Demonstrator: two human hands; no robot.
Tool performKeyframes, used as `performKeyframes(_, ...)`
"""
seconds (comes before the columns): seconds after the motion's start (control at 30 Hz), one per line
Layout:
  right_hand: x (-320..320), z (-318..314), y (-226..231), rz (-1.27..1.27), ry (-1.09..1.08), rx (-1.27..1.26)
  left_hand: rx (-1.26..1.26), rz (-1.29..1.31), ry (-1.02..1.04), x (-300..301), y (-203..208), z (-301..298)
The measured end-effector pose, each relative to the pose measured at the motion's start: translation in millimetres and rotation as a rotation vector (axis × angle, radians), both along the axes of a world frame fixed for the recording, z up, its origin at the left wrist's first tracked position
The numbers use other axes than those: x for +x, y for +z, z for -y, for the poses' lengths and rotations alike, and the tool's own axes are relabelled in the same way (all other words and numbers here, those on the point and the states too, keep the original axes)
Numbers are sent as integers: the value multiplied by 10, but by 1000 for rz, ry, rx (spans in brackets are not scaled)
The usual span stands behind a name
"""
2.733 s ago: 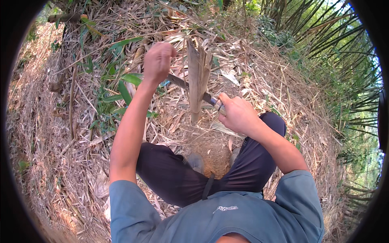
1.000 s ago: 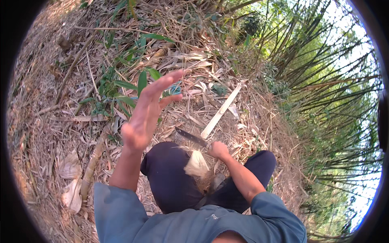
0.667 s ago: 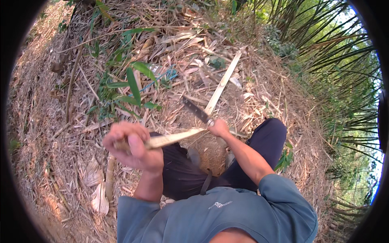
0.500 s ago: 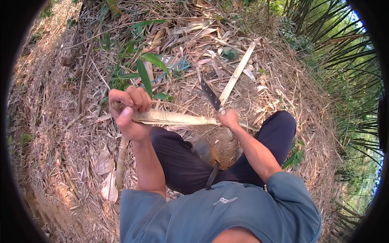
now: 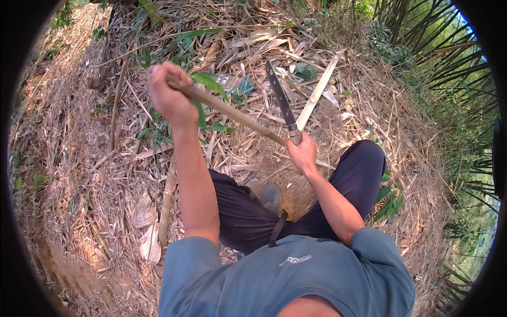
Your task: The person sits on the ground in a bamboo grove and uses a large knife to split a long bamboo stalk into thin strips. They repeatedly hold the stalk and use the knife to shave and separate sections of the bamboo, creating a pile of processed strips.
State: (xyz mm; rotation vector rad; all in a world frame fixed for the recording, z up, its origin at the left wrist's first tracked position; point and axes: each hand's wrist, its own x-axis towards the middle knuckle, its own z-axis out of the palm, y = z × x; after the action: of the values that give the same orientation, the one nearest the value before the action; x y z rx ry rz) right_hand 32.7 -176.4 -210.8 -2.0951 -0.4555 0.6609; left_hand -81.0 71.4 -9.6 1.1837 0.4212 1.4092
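Note:
My left hand (image 5: pixel 173 98) is closed round the upper end of a long brown bamboo strip (image 5: pixel 232 112), slightly smeared by motion. The strip slants down to the right, its lower end meeting my right hand (image 5: pixel 302 154). In that right hand is the handle of a knife (image 5: pixel 281 95), its dark blade with holes pointing up and away from me. Whether the right fingers also pinch the strip's end I cannot tell. Just beyond the knife a pale split bamboo strip (image 5: pixel 320 87) lies on the ground.
Dry leaves and stalks (image 5: pixel 121 185) litter the ground all round. Green leaves (image 5: pixel 208 82) and a tangle of blue cord (image 5: pixel 245 84) lie ahead, near my left hand. My bent knees (image 5: pixel 362 166) flank a patch of bare soil. Spiky green plants (image 5: pixel 449 68) stand at the right.
My left hand has risen away from me, tilting the strip from nearly level to a steep slant. Its pale inner face has turned to a brown side. The knife points more upright.

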Motion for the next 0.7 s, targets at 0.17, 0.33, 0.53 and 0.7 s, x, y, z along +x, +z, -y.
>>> performKeyframes(0.17, 16, 521, 427, 54, 78, 100, 138, -108, 7, 417, -312, -108)
performKeyframes(0.33, -111, 975, 810, 150, 187, -77, 77, -131, 36, 439, -331, -213)
performKeyframes(0.53, -282, 1029, 916, 199, 203, 5, 51, -77, 143, 560, -250, -111)
performKeyframes(0.7, -310, 946, 885, 188, 249, -4, -4, -96, 190, 533, -171, -4)
